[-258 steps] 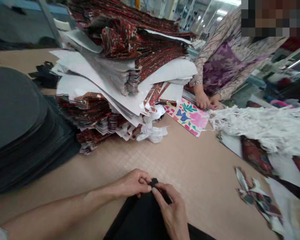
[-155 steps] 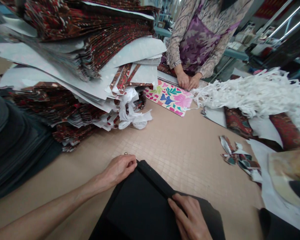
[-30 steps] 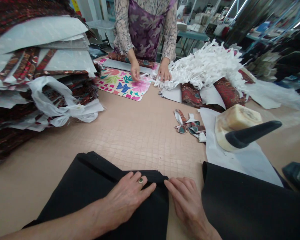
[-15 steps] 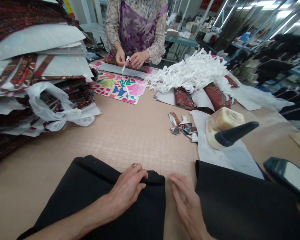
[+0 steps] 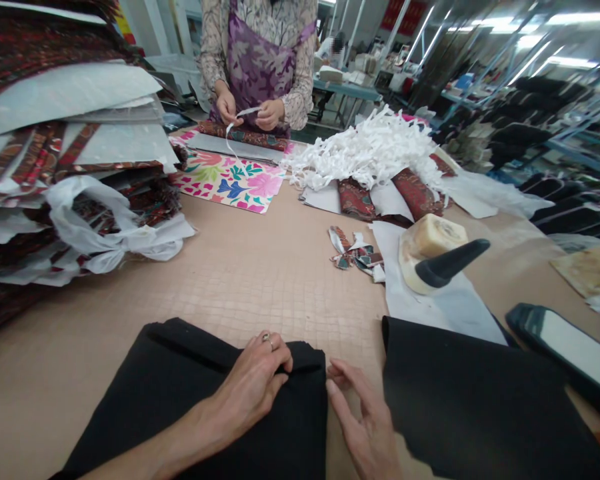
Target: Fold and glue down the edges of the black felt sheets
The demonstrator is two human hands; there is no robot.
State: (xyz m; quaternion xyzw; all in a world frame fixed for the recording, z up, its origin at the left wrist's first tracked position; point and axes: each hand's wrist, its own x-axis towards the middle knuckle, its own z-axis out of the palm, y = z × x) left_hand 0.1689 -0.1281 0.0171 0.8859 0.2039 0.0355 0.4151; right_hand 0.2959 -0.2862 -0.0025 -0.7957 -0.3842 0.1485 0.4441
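Folded black cloth [image 5: 190,400] flat on the table's near edge; far edge rolled over.

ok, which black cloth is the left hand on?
The left cloth, with the folded far edge: the left hand rests on its far right corner. The right cloth lies beyond the right hand.

The left hand [image 5: 253,393] lies palm down, its fingers [image 5: 275,353] close together and slightly bent at the knuckles, tips pointing forward and a little to the right. Its bare forearm [image 5: 170,447] runs in from the lower left. The right hand [image 5: 367,430] comes up from the bottom edge, loose and unclenched, fingers [image 5: 347,380] spread and reaching forward-left, just beside the left hand's fingertips but apart from them.
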